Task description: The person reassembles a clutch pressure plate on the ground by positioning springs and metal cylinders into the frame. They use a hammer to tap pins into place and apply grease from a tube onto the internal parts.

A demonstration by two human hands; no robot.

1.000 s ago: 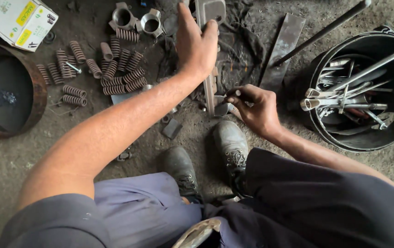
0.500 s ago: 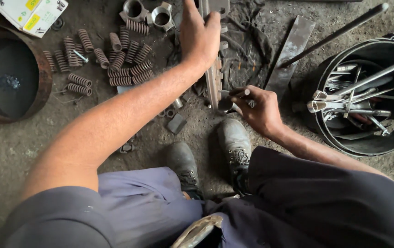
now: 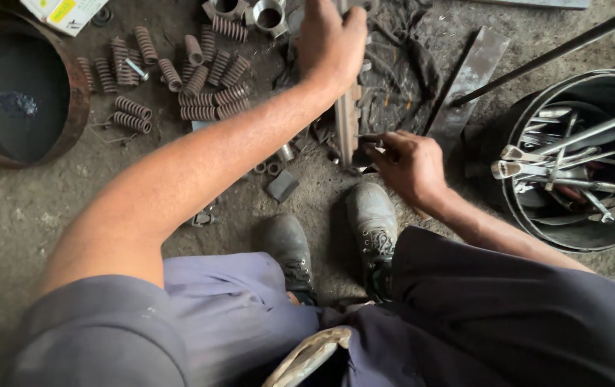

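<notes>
Two hands work one long, greasy metal bar standing on the dirt floor: the left hand wraps its top, the right hand pinches near its base, rusty coil springs lying left of it

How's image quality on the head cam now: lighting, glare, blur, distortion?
Head view: soft even daylight, weak shadows; mild glare on the steel wrenches in the black round bucket; rusty coil springs sharp, grey sleeve at the bottom soft; left hand on the upright grey metal part cropped at the top edge; right hand sharp; slight wide-angle bowing.
</notes>
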